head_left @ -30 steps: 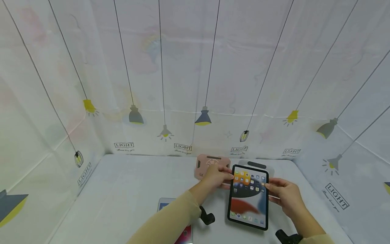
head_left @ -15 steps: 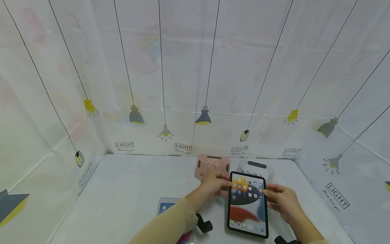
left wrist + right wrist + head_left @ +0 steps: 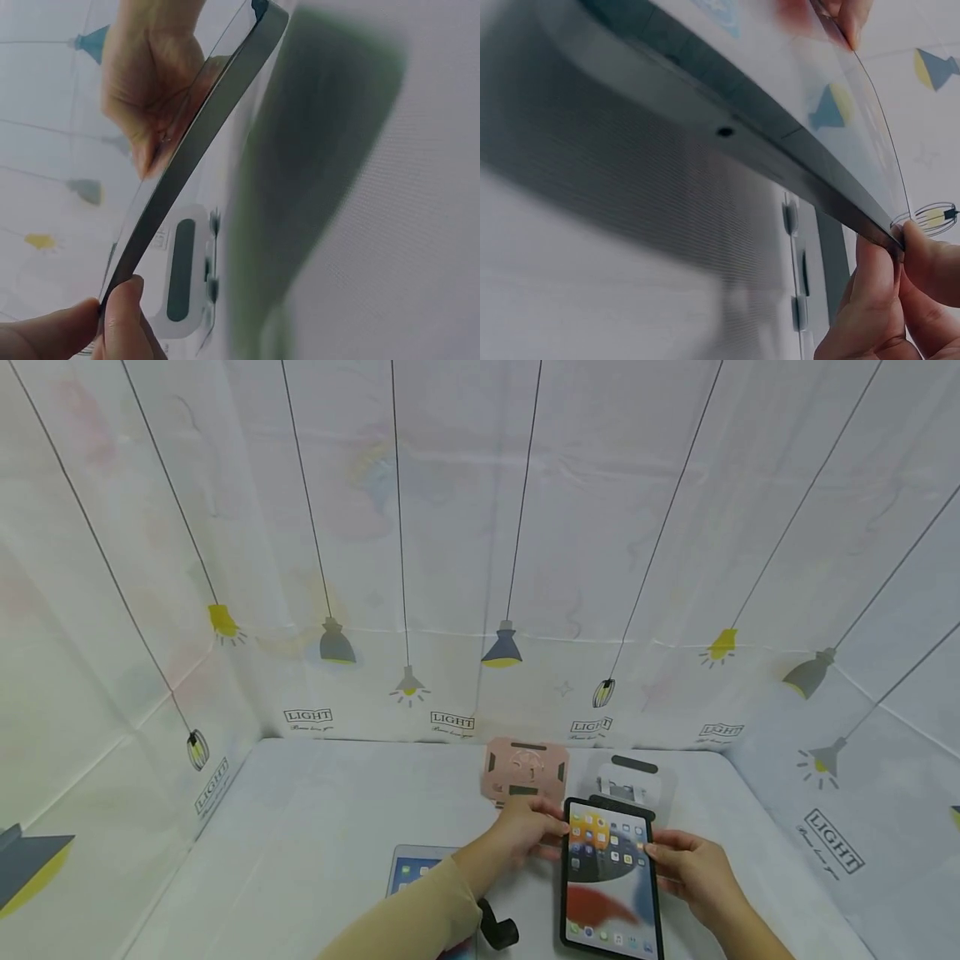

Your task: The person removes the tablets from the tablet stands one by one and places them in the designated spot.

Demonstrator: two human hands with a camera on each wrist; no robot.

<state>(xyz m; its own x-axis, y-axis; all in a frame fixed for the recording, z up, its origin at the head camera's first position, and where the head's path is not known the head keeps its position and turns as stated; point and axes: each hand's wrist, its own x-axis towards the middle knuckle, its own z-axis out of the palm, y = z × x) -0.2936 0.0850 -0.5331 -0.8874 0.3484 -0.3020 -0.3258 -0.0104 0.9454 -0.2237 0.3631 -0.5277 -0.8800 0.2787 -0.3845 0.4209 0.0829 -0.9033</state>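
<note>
A dark-rimmed tablet (image 3: 606, 881) with its screen lit is pinched at its far corners between both hands. My left hand (image 3: 517, 833) grips the left edge and my right hand (image 3: 693, 870) the right edge. In the left wrist view, the thumb and fingers of the left hand (image 3: 112, 330) pinch the tablet's thin side (image 3: 176, 161). The right wrist view shows the right hand (image 3: 885, 307) pinching the opposite corner. The tablet is tilted and casts a shadow on the table. Just beyond it stands a whitish tablet stand (image 3: 663, 777) with dark pads, partly hidden.
A pink stand (image 3: 527, 764) of similar shape stands at the back, left of the whitish one. A second, white-framed tablet (image 3: 414, 866) lies on the white table (image 3: 315, 827), partly under the left forearm. A patterned curtain (image 3: 450, 568) surrounds the table.
Both hands have drawn the tablet nearer to the person, away from the whitish stand. More of that stand now shows, including a dark lower pad. The pink stand has not moved.
</note>
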